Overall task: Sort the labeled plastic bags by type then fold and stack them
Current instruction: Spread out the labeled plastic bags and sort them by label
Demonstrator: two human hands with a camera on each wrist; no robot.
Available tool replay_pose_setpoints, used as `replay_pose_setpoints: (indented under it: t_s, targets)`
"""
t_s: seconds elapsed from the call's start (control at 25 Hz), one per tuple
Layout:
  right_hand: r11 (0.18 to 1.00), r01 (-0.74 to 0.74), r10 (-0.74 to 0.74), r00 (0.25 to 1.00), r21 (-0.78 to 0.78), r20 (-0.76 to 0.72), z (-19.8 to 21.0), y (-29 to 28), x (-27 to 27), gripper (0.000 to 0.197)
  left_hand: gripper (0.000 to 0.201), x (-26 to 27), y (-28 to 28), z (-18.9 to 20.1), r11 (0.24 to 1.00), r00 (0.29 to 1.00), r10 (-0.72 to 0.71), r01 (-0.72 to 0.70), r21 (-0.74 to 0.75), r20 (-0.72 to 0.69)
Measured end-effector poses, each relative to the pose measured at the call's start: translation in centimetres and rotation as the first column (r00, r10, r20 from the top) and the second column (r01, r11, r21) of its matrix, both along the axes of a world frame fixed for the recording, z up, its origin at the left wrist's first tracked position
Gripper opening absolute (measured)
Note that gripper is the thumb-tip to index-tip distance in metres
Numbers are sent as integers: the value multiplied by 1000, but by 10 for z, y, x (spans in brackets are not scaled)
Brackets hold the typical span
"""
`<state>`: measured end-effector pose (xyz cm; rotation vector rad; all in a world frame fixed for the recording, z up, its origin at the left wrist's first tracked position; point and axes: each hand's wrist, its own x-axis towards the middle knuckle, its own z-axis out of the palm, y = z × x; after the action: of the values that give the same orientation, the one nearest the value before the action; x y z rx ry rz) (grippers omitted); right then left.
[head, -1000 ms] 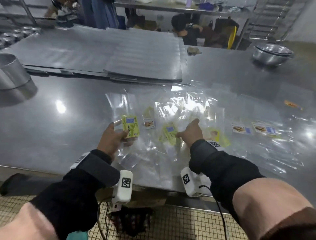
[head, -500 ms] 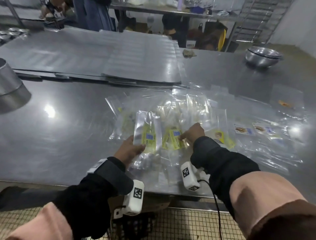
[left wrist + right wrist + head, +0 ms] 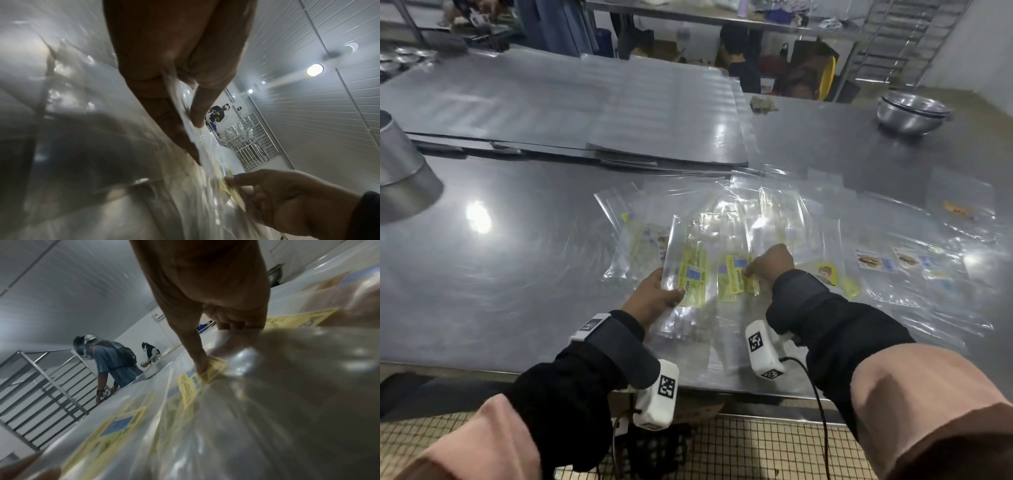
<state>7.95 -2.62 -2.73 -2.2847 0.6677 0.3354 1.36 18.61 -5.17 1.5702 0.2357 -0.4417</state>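
Observation:
Clear plastic bags lie spread in a loose pile [image 3: 784,219] on the steel table [image 3: 500,274]. My left hand [image 3: 671,287] grips one clear bag with a yellow and blue label [image 3: 692,274] by its left edge, held just above the pile; the left wrist view shows thumb and fingers [image 3: 195,113] pinching the film. My right hand [image 3: 751,270] pinches a second yellow-labelled bag [image 3: 736,275] lying on the pile just to the right. In the right wrist view one fingertip [image 3: 202,366] sits on that yellow label [image 3: 191,386]. Bags with picture labels [image 3: 871,262] lie further right.
Stacked grey sheets [image 3: 585,113] cover the back of the table. A metal container [image 3: 397,154] stands at the far left and steel bowls [image 3: 911,113] at the back right. The table's front edge [image 3: 482,363] is close to me. People work beyond the table.
My left hand has carried its yellow-labelled bag rightwards, close beside the bag under my right hand. The right hand has stayed in place.

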Motion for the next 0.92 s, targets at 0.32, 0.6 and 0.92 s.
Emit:
replay_pose_setpoints:
  t_s: [0.32,0.6,0.92]
  targets:
    - [992,-114,116,993,-58,26,4,13,0,30,40,4,4,4,996,999,-50,50,-67,10]
    - [999,-34,34,998,-13,47,4,10,1,30,36,10,10,-1,994,999,-33,31,-104,-17]
    - [968,-242,248,865,-70,437,58,76,12,25,54,16,77,17,975,961,224,-220,-44,163]
